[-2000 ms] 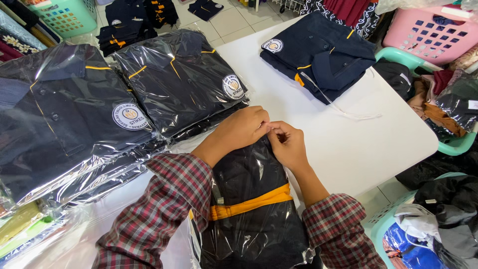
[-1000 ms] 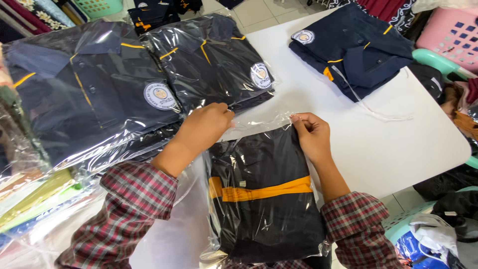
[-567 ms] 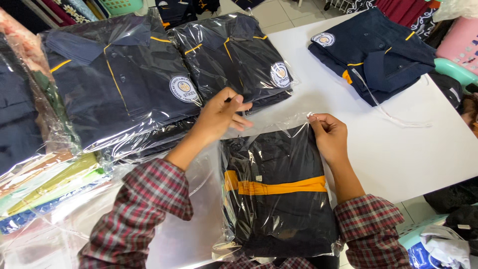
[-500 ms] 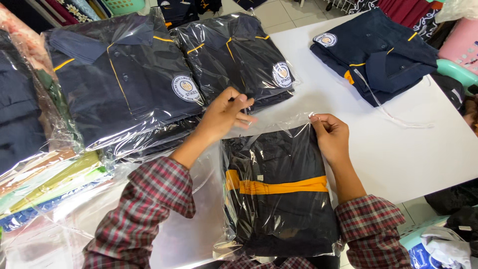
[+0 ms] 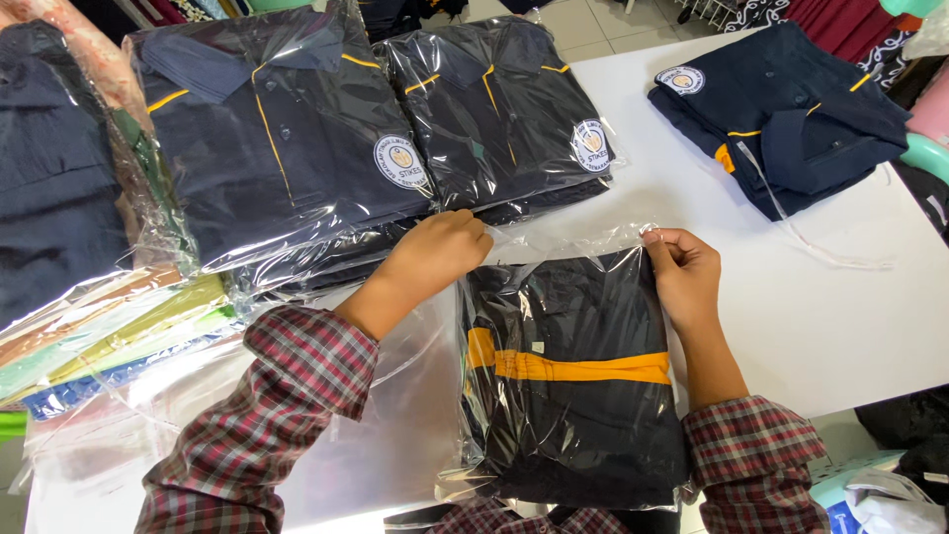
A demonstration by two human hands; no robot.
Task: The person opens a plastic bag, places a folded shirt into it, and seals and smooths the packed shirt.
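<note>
On the white desk (image 5: 850, 316), each hand pinches the clear bag's (image 5: 573, 396) top edge: left hand (image 5: 440, 252) apparently curled closed, right hand (image 5: 684, 272) fingertips pressed together.

We count three bagged dark shirts lying face up along the far edge of the white table (image 5: 850, 316): one shirt (image 5: 59, 188) at the far left corner, half out of view, a second shirt (image 5: 277, 138) beside it, and a third shirt (image 5: 504, 109) further right. Two of them show a round badge. One unbagged folded shirt (image 5: 791, 109) lies at the far right corner. One bagged dark garment with an orange band (image 5: 573, 376) lies at the near edge. Two hands are there, a left hand (image 5: 440, 252) and a right hand (image 5: 682, 272). At the left edge we see one stack of flat coloured packets (image 5: 109, 336); how many it holds we cannot tell.
</note>
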